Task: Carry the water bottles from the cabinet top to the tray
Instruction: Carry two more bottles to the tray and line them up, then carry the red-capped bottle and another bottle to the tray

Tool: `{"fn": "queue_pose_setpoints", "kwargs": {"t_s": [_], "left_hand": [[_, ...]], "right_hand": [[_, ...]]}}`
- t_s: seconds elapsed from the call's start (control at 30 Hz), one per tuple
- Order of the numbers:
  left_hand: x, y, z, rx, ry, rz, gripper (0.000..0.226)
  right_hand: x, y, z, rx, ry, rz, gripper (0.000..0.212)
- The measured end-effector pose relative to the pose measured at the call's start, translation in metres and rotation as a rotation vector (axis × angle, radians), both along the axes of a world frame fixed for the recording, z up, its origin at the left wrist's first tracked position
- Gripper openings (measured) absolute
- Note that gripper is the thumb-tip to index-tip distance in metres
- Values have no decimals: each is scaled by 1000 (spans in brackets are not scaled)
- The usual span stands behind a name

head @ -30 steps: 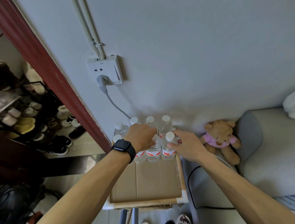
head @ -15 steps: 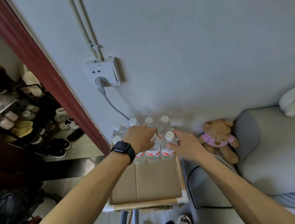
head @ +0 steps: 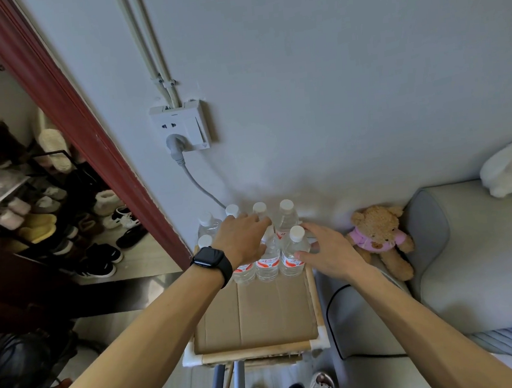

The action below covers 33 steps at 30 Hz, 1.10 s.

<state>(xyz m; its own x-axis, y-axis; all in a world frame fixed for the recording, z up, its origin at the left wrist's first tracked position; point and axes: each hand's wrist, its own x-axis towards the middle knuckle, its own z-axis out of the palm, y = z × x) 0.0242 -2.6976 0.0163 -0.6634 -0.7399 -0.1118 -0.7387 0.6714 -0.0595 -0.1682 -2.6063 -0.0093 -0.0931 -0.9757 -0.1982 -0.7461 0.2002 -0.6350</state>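
1. The water bottles (head: 267,264) stand upright in two rows at the far end of the cabinet top (head: 253,314), against the wall.
2. The left arm extends over the cabinet top's left side. The left hand (head: 242,241) lies palm down over the front-row caps, fingers together. Whether they clasp a bottle cannot be told.
3. The right arm crosses the cabinet top's right edge. The right hand (head: 328,252) is beside the front-right bottle (head: 289,252) with its fingers apart. The thumb tip touches the bottle's shoulder, and the grip is not closed.
4. A black watch (head: 211,261) sits on the left wrist.
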Motion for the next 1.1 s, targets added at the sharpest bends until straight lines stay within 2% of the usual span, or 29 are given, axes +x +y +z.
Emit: {"fn": "queue_pose_setpoints", "kwargs": {"t_s": [0.2, 0.4, 0.6, 0.73, 0.83, 1.0, 1.1], "left_hand": [[11, 2, 7, 18, 4, 39, 48], [40, 4, 25, -23, 66, 115, 47], [106, 28, 49, -28, 191, 427, 50], [170, 80, 52, -42, 207, 668, 47], [218, 147, 46, -72, 232, 896, 48], [283, 310, 22, -58, 169, 1296, 46], [308, 431, 22, -36, 127, 1529, 46]], "right_hand": [[6, 7, 8, 2, 29, -50, 67], [13, 17, 30, -81, 89, -46, 64], [36, 16, 72, -292, 186, 73, 46], [76, 9, 95, -366, 183, 297, 27], [124, 15, 106, -407, 141, 526, 22], [229, 60, 99, -442, 79, 993, 24], [310, 126, 98, -454, 28, 1264, 24]]}}
